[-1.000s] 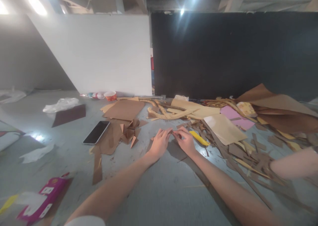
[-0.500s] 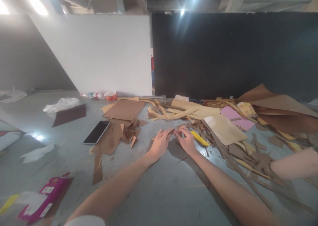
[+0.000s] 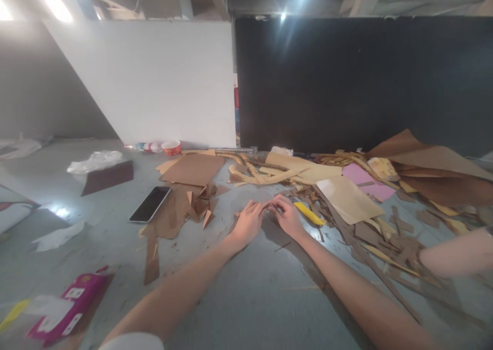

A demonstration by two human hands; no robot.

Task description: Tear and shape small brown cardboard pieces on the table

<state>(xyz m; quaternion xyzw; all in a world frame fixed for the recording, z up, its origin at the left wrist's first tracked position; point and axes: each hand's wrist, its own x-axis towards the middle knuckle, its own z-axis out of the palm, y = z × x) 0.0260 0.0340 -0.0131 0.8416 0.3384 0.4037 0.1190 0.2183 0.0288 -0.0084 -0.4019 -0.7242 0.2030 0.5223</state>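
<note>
Both my hands meet over the grey surface at the middle of the view. My left hand (image 3: pixel 248 222) is closed, its fingertips pinching a small brown sheet piece (image 3: pixel 267 205). From the other side, my right hand (image 3: pixel 287 216) pinches the same piece; the fingers hide most of it. A yellow banana-shaped thing (image 3: pixel 309 214) lies just right of my right hand. Left of my left hand is a cluster of folded brown pointed pieces (image 3: pixel 202 203), resting by a larger brown sheet (image 3: pixel 173 221).
A phone (image 3: pixel 150 205) lies to the left, with a magenta packet (image 3: pixel 73 306) nearer. Brown scraps (image 3: pixel 370 237) spread across the right, where another person's forearm (image 3: pixel 458 253) reaches in. Twisted tan strips (image 3: pixel 265 176) and a red-and-white bowl (image 3: pixel 171 148) stand farther back.
My right hand has shifted slightly left, closer to my left hand, and its fingers have moved over the brown piece. My left hand stays nearly still.
</note>
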